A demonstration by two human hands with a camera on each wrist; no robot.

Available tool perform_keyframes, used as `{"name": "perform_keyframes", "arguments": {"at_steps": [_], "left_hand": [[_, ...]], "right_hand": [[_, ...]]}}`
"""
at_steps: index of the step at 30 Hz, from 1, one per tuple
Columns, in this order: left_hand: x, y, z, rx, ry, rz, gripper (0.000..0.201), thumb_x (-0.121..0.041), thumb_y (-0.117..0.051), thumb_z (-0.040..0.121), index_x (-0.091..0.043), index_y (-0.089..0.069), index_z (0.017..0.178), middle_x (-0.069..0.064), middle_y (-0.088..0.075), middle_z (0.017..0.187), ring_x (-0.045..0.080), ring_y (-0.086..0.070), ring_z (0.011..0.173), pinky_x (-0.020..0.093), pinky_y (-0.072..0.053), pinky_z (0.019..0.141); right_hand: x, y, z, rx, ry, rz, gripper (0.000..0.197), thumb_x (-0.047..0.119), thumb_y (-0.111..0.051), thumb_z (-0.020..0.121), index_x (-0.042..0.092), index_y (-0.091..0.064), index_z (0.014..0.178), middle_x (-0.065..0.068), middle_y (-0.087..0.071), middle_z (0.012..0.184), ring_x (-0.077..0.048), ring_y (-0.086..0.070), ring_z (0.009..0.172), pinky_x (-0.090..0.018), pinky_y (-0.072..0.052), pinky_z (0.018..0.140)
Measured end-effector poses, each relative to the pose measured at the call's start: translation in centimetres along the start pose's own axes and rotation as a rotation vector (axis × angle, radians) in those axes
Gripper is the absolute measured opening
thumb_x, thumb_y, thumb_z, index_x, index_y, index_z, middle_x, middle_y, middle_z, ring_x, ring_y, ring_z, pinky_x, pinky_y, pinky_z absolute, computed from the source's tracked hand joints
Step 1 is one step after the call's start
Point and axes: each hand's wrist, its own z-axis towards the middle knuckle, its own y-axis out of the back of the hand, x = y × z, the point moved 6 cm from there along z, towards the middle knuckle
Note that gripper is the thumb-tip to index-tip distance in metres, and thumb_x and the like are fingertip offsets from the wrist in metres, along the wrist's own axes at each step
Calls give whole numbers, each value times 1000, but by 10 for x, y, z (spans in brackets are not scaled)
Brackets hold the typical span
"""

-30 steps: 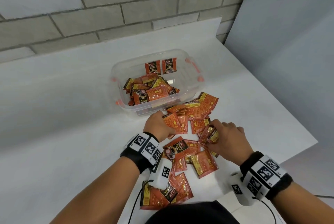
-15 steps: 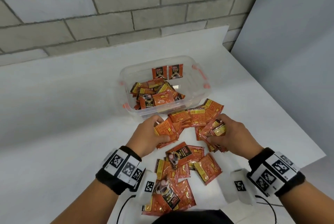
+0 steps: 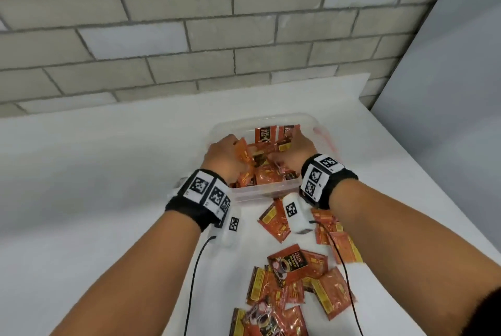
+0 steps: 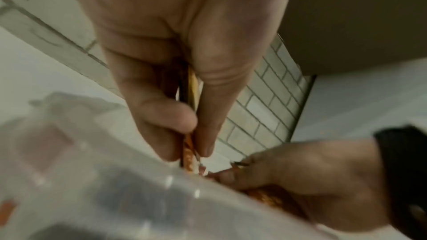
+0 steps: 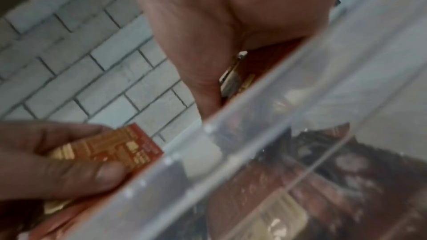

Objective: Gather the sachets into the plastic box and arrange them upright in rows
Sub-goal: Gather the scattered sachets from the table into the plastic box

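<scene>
A clear plastic box [image 3: 267, 191] stands on the white table, with loose orange sachets [image 3: 268, 177] heaped inside and two sachets [image 3: 264, 135] upright against its far wall. Both hands are over the box. My left hand [image 3: 226, 158] grips a small stack of orange sachets [image 3: 243, 152]; in the left wrist view thumb and fingers [image 4: 166, 116] pinch that stack [image 4: 190, 145] edge-on. My right hand [image 3: 294, 152] holds sachets [image 3: 283, 146] too, and the right wrist view shows their edges [image 5: 233, 79] behind the box rim [image 5: 254, 98]. Several more sachets [image 3: 295, 278] lie scattered on the table in front of the box.
A grey brick wall [image 3: 189, 37] runs behind the table. A pale panel [image 3: 447, 78] stands at the right, past the table's right edge [image 3: 433, 181]. Bare white tabletop [image 3: 95, 186] spreads to the left of the box. Thin black cables [image 3: 192, 281] hang from the wrist cameras.
Both hands have lifted off the pile on the table and moved forward over the box, each carrying a handful of sachets. The head view has tilted up.
</scene>
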Motion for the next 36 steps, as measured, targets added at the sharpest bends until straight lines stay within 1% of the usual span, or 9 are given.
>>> {"name": "perform_keyframes", "arguments": {"at_steps": [5, 10, 15, 18, 22, 25, 27, 31, 36], "left_hand": [[2, -25, 11, 0, -24, 188, 51, -16, -67, 84, -12, -41, 128, 11, -56, 115, 30, -59, 100, 31, -44, 77], [-2, -35, 12, -13, -77, 325, 65, -17, -60, 89, -11, -25, 143, 19, -28, 140, 40, -40, 121, 39, -38, 97], [0, -43, 12, 64, -52, 529, 71, -33, -52, 92, -8, -17, 149, 30, 11, 155, 46, 13, 143, 53, -10, 115], [0, -40, 14, 69, -4, 623, 69, -42, -44, 93, -14, -18, 151, 25, 18, 155, 42, 23, 141, 59, 7, 112], [4, -30, 7, 73, 41, 627, 69, -50, -36, 95, -18, -13, 152, 20, 15, 158, 41, 16, 144, 61, 9, 111], [-1, -14, -20, -51, -57, 490, 57, -48, -38, 96, -20, -30, 146, 14, -21, 156, 33, -22, 143, 56, -13, 113], [-8, -7, -49, -168, -219, 325, 40, -41, -45, 96, -19, -48, 130, 8, -54, 129, 26, -53, 116, 43, -38, 99], [-2, -42, -87, 49, -294, 105, 18, -33, -56, 92, -16, -60, 87, 1, -64, 85, 18, -60, 78, 34, -50, 71], [-8, -112, -78, 291, -318, 318, 41, -33, -52, 95, -19, -51, 134, 7, -53, 131, 23, -53, 116, 31, -42, 95]], "right_hand": [[6, -29, 17, 37, -40, 38, 100, 55, -71, 61, 16, -30, 143, -14, -45, 141, -30, -54, 118, -39, -49, 95], [17, -32, 16, 101, 71, -10, 67, 7, -51, 88, 15, -25, 149, -9, -38, 148, -26, -46, 127, -26, -43, 89], [16, -32, 11, 191, 118, -162, 66, 4, -48, 89, 16, -25, 150, -9, -41, 146, -24, -53, 118, -24, -45, 83], [18, -22, 5, 202, 145, -150, 74, 7, -50, 89, 19, -14, 152, -8, -38, 149, -23, -59, 109, -28, -52, 79], [20, 7, -12, 103, 187, -130, 68, 20, -55, 91, 18, -21, 151, -4, -33, 152, -24, -39, 134, -30, -36, 106], [4, 42, -39, -36, 228, 40, 52, 21, -58, 92, 19, -40, 140, 0, -48, 139, -19, -47, 125, -24, -37, 95], [-24, 68, -58, -149, 187, 184, 36, 20, -61, 91, 23, -52, 126, 4, -58, 115, -14, -55, 106, -21, -41, 81], [-104, 81, -84, -176, -43, 136, 8, 17, -65, 86, 17, -63, 94, 2, -59, 84, -12, -55, 73, -21, -38, 59], [-137, 50, -90, -5, -51, -175, 18, 28, -62, 90, 13, -62, 99, -5, -60, 94, -21, -56, 89, -27, -39, 71]]}}
